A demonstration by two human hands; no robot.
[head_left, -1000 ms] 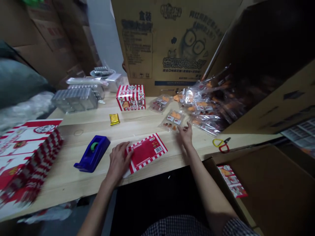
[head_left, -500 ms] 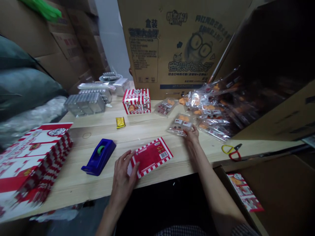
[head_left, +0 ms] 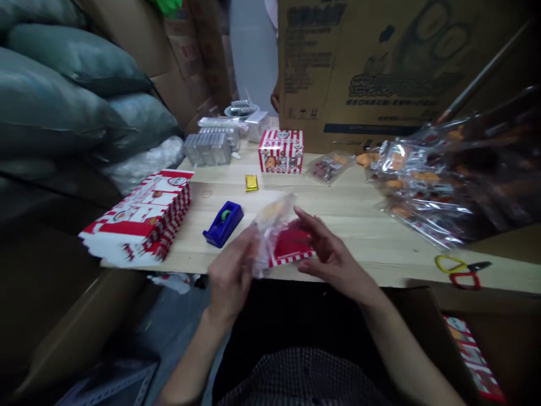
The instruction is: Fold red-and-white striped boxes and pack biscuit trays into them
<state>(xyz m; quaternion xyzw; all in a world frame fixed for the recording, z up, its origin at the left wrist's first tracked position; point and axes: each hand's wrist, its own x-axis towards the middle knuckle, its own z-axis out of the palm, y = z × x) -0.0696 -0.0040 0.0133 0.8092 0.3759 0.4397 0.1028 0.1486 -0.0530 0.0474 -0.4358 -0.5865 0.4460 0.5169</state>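
My left hand is closed on the edge of a clear plastic packet, blurred by motion, with something pale orange inside. Beneath and just right of that packet lies a flat red carton with striped edges, at the table's near edge and partly covered. At the carton's right end is my right hand, its thumb and fingers apart and nothing held in it; whether it touches the carton I cannot tell. Beyond my left hand stands a blue tape dispenser with green tape.
A striped box stands at the back, near a gold sachet and clear plastic trays. Stacked flat cartons lie left. On the right are many clear packets, scissors and an open cardboard box below the table.
The clear packet has come from the right side of the table over the red carton and is now in my left hand. My right hand has let it go. The view has swung left.
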